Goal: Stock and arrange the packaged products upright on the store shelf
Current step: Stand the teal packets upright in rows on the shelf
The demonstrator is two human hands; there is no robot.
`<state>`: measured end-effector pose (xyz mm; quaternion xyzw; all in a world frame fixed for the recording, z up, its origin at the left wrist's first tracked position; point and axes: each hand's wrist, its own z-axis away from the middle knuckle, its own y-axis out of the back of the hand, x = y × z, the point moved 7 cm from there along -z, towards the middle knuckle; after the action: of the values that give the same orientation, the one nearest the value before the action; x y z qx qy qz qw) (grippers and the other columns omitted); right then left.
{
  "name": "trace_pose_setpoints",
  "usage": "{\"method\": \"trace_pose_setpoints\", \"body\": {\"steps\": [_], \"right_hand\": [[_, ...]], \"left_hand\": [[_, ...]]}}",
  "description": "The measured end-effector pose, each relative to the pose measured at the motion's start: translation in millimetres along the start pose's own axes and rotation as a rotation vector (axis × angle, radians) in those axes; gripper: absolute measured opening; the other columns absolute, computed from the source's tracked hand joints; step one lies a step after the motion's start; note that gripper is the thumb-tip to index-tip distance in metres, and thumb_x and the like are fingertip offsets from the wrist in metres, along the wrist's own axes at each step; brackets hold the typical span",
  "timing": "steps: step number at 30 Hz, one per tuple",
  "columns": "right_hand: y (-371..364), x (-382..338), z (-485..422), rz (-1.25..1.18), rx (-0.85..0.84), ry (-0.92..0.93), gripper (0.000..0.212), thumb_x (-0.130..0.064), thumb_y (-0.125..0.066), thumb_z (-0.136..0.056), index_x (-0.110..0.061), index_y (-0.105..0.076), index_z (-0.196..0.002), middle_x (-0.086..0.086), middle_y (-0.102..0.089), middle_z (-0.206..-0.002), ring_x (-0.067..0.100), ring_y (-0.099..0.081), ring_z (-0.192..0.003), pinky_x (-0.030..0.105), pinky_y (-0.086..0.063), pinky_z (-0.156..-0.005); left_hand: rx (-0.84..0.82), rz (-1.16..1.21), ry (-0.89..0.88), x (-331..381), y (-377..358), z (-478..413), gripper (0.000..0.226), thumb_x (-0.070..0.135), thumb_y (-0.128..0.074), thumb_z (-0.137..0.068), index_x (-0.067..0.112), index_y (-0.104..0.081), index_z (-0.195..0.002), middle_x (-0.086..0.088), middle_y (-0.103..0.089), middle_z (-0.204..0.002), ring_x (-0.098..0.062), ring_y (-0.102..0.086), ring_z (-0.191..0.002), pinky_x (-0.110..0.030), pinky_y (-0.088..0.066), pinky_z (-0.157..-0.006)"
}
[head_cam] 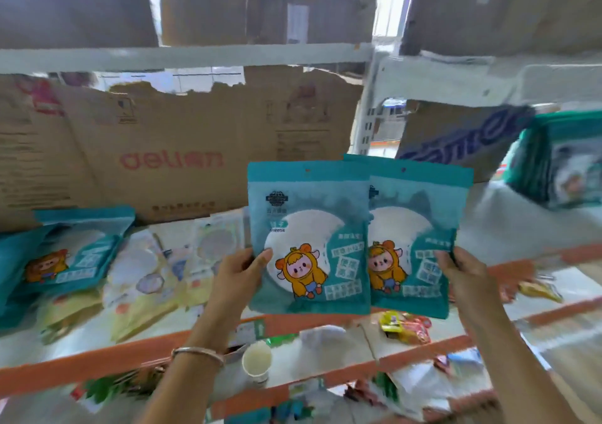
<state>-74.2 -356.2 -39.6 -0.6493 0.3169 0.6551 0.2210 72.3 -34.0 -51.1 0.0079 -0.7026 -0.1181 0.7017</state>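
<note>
- The left hand (242,272), forearm raised, pinches the left teal plastic packet (309,202) by its edge, thumb in front.
- The right hand (456,270), forearm raised likewise, grips the right teal plastic packet (420,202) at its edge.

Left hand (239,269) and right hand (456,267) each hold an upright teal packet (309,238), overlapping, above the shelf (97,365).

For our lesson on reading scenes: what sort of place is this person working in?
Probably a shop or its stockroom: an orange-edged shelf, cardboard cartons behind it, and matching goods, a teal packet in the left hand and a second packet in the right hand.
</note>
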Motion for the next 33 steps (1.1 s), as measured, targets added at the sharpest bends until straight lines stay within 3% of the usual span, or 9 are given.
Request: {"method": "trace_pose_setpoints", "body": {"steps": [4,7,10,14,17,21,26,30,33], "right_hand": [[95.3,4.3,1.8,-0.01,0.058,-0.009,0.014,-0.009,-0.048,-0.096,-0.011,-0.061,-0.1,-0.001,-0.065,-0.086,0.022,-0.062,-0.077,0.029,-0.045,-0.059],[150.9,7.7,5.1,-0.033,0.092,-0.035,0.017,-0.01,-0.047,-0.096,-0.016,-0.063,-0.094,-0.005,-0.065,-0.086,0.018,-0.062,-0.077,0.031,-0.047,-0.063],[201.2,12.9,8.1,-0.054,0.139,-0.056,0.019,-0.01,-0.047,-0.096,-0.019,-0.063,-0.091,-0.008,-0.069,-0.079,0.016,-0.064,-0.075,0.034,-0.051,-0.067],[258.3,24.5,5.3,-0.06,0.195,-0.088,0.017,-0.011,-0.045,-0.097,-0.012,-0.062,-0.1,0.0,-0.068,-0.091,0.023,-0.064,-0.081,0.043,-0.051,-0.079],[287.9,34.0,-2.7,-0.099,0.242,-0.116,0.017,-0.012,-0.045,-0.097,-0.011,-0.062,-0.099,0.0,-0.066,-0.088,0.022,-0.064,-0.079,0.039,-0.051,-0.075],[323.1,45.6,-25.7,-0.162,0.302,-0.116,0.018,-0.009,-0.046,-0.097,-0.013,-0.063,-0.098,-0.002,-0.068,-0.084,0.022,-0.064,-0.076,0.034,-0.05,-0.066],[360.5,59.2,-77.1,-0.187,0.346,-0.11,0.02,-0.005,-0.046,-0.096,-0.009,-0.06,-0.109,0.003,-0.065,-0.088,0.018,-0.062,-0.072,0.026,-0.05,-0.059],[390.0,67.2,-128.8,-0.202,0.35,-0.108,0.019,-0.005,-0.044,-0.096,-0.01,-0.061,-0.103,0.001,-0.067,-0.083,0.014,-0.063,-0.066,0.027,-0.047,-0.059],[411.8,72.8,-163.4,-0.181,0.373,-0.103,0.02,-0.006,-0.044,-0.097,-0.012,-0.062,-0.102,0.001,-0.067,-0.083,0.019,-0.062,-0.072,0.03,-0.046,-0.061]], "left_hand": [[-0.069,0.061,0.025,8.7,-79.0,38.7,0.031,0.02,-0.062,-0.088,0.004,-0.055,-0.063,-0.005,-0.047,-0.053,-0.016,-0.041,-0.052,-0.027,-0.032,-0.05],[-0.06,0.05,0.011,15.5,-129.0,63.0,0.034,0.019,-0.062,-0.089,0.009,-0.049,-0.059,0.0,-0.041,-0.048,-0.014,-0.038,-0.045,-0.024,-0.031,-0.045],[-0.109,0.058,0.052,17.6,-174.9,83.8,0.028,0.022,-0.062,-0.088,0.0,-0.06,-0.072,-0.006,-0.05,-0.057,-0.015,-0.043,-0.051,-0.025,-0.035,-0.048],[-0.196,0.08,0.053,27.0,-230.9,96.3,0.033,0.023,-0.063,-0.086,-0.009,-0.06,-0.079,-0.013,-0.052,-0.064,-0.016,-0.046,-0.054,-0.026,-0.038,-0.048],[-0.249,0.072,0.036,38.6,-267.8,94.8,0.03,0.022,-0.064,-0.086,-0.007,-0.063,-0.082,-0.014,-0.055,-0.065,-0.02,-0.049,-0.057,-0.029,-0.041,-0.052],[-0.307,0.017,-0.014,49.7,-321.0,77.0,0.027,0.022,-0.063,-0.087,-0.001,-0.063,-0.072,-0.006,-0.051,-0.055,-0.015,-0.045,-0.046,-0.022,-0.037,-0.043],[-0.364,-0.022,-0.051,52.9,-397.5,43.9,0.041,0.022,-0.062,-0.088,0.018,-0.046,-0.05,0.008,-0.04,-0.038,-0.012,-0.036,-0.038,-0.023,-0.029,-0.043],[-0.398,-0.029,-0.039,58.9,-462.0,16.5,0.034,0.025,-0.057,-0.092,0.015,-0.052,-0.059,0.001,-0.046,-0.049,-0.017,-0.041,-0.05,-0.032,-0.032,-0.054],[-0.412,-0.136,-0.07,70.2,-504.5,-2.3,0.029,0.024,-0.05,-0.095,0.018,-0.052,-0.067,0.0,-0.048,-0.057,-0.013,-0.043,-0.051,-0.02,-0.035,-0.046]]}}
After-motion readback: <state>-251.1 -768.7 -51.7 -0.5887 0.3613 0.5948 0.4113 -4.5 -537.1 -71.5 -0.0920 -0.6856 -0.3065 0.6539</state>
